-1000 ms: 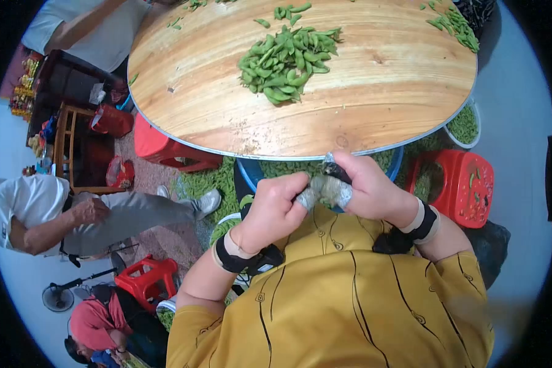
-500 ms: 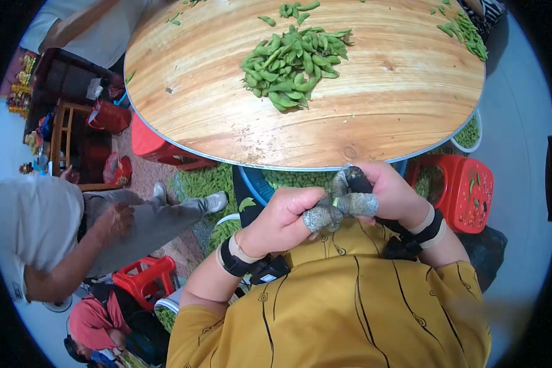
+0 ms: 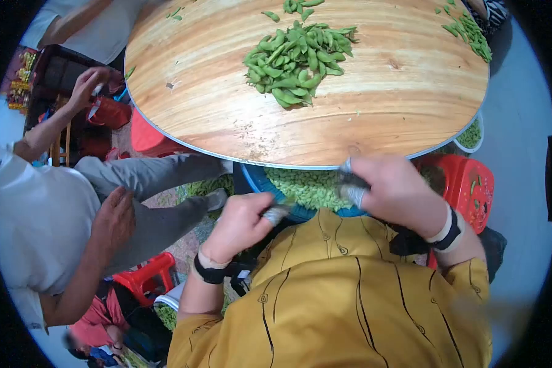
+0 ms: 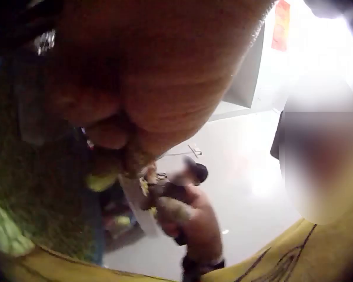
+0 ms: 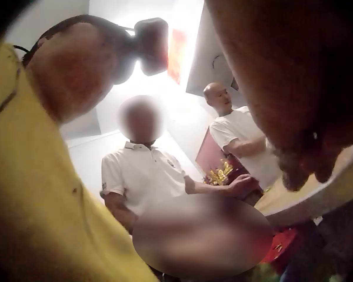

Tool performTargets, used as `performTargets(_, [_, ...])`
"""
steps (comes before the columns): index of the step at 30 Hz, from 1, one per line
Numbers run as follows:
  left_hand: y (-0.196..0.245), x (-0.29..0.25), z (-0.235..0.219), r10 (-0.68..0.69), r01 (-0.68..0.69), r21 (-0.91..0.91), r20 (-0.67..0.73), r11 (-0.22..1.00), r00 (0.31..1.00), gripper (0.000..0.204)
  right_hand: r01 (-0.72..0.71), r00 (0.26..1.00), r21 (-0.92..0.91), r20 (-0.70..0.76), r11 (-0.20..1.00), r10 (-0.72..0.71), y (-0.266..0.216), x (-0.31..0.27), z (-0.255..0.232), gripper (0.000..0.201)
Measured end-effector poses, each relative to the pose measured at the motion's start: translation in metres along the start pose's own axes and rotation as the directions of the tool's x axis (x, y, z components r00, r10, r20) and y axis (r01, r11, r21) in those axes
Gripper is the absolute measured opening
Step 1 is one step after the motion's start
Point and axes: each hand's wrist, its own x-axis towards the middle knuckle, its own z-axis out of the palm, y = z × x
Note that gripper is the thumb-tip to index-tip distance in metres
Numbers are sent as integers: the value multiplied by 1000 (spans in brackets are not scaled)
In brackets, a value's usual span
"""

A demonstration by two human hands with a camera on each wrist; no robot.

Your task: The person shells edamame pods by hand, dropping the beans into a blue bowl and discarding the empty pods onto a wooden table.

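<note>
Had a white-shirted person [image 3: 49,221] at far left. Clamped the grip of the left hand [image 3: 238,222] on a blurred green pod [image 4: 102,180], near the blue tub [image 3: 256,182] of shelled beans [image 3: 310,187]. Had a pod heap [image 3: 297,64] on the table [image 3: 214,119] beyond. Held the right hand [image 3: 394,185] near the table's edge; could not tell its blurred grip. Had a red stool [image 3: 481,195] at right.

The shirt [image 3: 325,306] is coloured mustard yellow and patterned with black lines and loops. The tabletop [image 3: 202,110] is streaked with tan grain. Green is shown by the pods [image 3: 294,61], paler green by the beans [image 3: 306,189], blue by the basin [image 3: 256,181].
</note>
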Motion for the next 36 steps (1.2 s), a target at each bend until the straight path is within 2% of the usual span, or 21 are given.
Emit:
performTargets(1, [-4, -9, -4, -85, 87, 180, -21, 980, 996, 23, -9, 997, -11, -75, 1000, 9, -7, 9, -8, 15])
performTargets(2, [-13, -20, -6, -256, 229, 357, 31, 906, 966, 22, -30, 997, -78, -73, 996, 24, -9, 22, -15, 13])
performTargets(3, [-24, -31, -5, -425, 339, 527, 46, 780, 904, 22, -27, 997, -76, -73, 997, 21, -9, 36, -16, 13])
performTargets(5, [-34, -47, -2, -450, 360, 544, 36, 758, 892, 22, 176, 940, -253, -243, 951, -239, -8, 65, -17, 12])
performTargets(7, [-35, -48, -4, -472, 377, 563, 26, 736, 881, 21, 178, 934, -338, -239, 924, -267, 2, 91, -6, 11])
performTargets(9, [-22, -36, -5, -177, 185, 280, -57, 942, 983, 19, 177, 928, -421, -230, 890, -293, 12, 105, 3, 9])
performTargets(10, [-14, -28, -7, -175, 184, 281, -60, 942, 983, 19, 144, 941, -446, -214, 884, -262, 16, 108, 4, 9])
performTargets(12, [1, -9, -9, -26, 33, 41, -159, 999, 987, 15, 116, 953, -478, -194, 870, -234, 18, 106, 2, 8])
performTargets(14, [17, 8, -11, -10, 2, -33, -219, 999, 976, 15, 35, 965, -381, -228, 924, -131, 17, 93, -4, 11])
performTargets(15, [22, 16, -11, 7, -33, -95, -267, 995, 964, 14, 41, 967, -384, -217, 922, -134, 16, 86, -6, 11])
performTargets(16, [26, 26, -7, 1, -30, -101, -273, 994, 962, 14, 0, 970, -258, -237, 966, -63, 14, 78, -8, 14])
performTargets(18, [34, 44, 3, -135, -22, -399, -362, 917, 922, 17, -95, 964, -31, -252, 995, 85, 6, 63, -9, 21])
performTargets(19, [38, 52, 6, -136, -23, -401, -365, 916, 921, 17, -93, 965, -34, -250, 995, 82, 1, 56, -7, 21])
performTargets(21, [45, 63, 14, -157, -65, -620, -296, 782, 942, 17, -118, 955, 183, -247, 976, 162, -9, 42, -1, 21])
performTargets(22, [51, 64, 17, -221, -53, -761, -254, 647, 942, 17, -94, 955, 291, -245, 952, 169, -9, 36, 4, 21])
performTargets(23, [52, 63, 18, -217, -51, -760, -249, 648, 944, 17, -97, 953, 293, -250, 951, 174, -9, 31, 6, 21])
performTargets(25, [53, 64, 21, -283, -71, -745, -337, 663, 898, 16, -83, 950, 264, -269, 961, 156, -8, 20, 9, 21])
performTargets(26, [47, 63, 22, -267, -43, -704, -324, 709, 908, 16, -107, 952, 347, -235, 932, 196, -11, 15, 9, 25])
performTargets(30, [50, 57, 17, -263, 59, -699, -189, 713, 946, 17, -114, 955, 495, -185, 861, 232, -11, 6, 5, 27])
performTargets(32, [54, 58, 19, -199, 7, -740, -171, 672, 965, 20, -265, 948, 605, 19, 751, 318, -15, 2, -5, 34])
performTargets(36, [48, 60, 24, -125, -19, -714, -149, 699, 981, 23, -285, 946, 655, 74, 700, 316, -3, -4, -2, 37])
